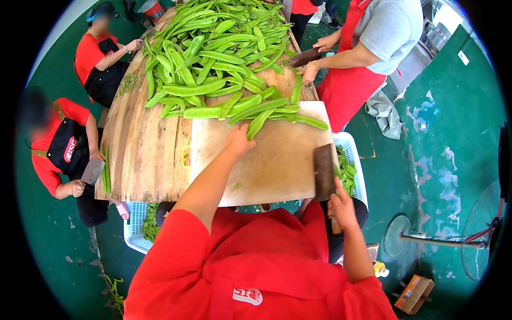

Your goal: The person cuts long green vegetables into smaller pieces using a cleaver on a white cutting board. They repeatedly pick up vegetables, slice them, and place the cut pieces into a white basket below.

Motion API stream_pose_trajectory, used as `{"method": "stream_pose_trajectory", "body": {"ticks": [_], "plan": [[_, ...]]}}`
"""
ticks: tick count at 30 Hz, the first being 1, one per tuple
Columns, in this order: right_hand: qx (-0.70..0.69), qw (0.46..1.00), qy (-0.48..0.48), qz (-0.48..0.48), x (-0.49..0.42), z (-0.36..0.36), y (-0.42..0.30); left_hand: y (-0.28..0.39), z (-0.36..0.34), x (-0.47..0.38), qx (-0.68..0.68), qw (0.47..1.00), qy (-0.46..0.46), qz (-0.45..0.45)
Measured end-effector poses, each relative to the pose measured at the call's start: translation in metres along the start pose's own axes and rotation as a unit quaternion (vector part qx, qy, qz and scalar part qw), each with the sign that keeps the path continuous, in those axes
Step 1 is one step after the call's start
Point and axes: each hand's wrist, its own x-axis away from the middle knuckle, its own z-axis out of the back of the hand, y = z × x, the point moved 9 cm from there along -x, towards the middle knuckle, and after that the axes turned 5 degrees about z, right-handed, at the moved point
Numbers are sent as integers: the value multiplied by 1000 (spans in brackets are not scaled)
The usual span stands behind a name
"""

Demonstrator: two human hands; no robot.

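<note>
My left hand [240, 142] reaches over the white cutting board [276, 164], at the near end of a long flat green sword bean pod [264, 120]. Whether its fingers grip that pod is hard to see. In my right hand [342, 210] is a cleaver [325, 172], held by its handle. Its wide dark blade, slightly blurred, hangs over the board's right edge, beside a blue basket [350, 140] of cut green pieces. A bit of green shows at the blade's right side. More whole pods [196, 112] lie across the board's far edge.
A large heap of pods [224, 44] covers the far part of the wooden table [140, 160]. Co-workers with cleavers stand at right [360, 52] and sit at left [60, 136]. Another basket [134, 230] is under the table's near edge. A fan [482, 232] stands right.
</note>
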Motion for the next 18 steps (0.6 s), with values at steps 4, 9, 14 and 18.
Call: {"method": "stream_pose_trajectory", "body": {"ticks": [4, 9, 14, 18], "plan": [[15, 996, 82, 11, -16, 55, -10, -24, -2, 46, 41, 996, -2, -73], [73, 990, 44, 108, -22, 42, -35, -11, 3, 122, -1, 978, -138, -158], [161, 975, -52, 142, -18, -20, -47, 6, -14, 138, -36, 973, -133, -187], [260, 940, -97, 201, -20, -56, -64, 29, -8, 135, -16, 987, -13, -159]]}}
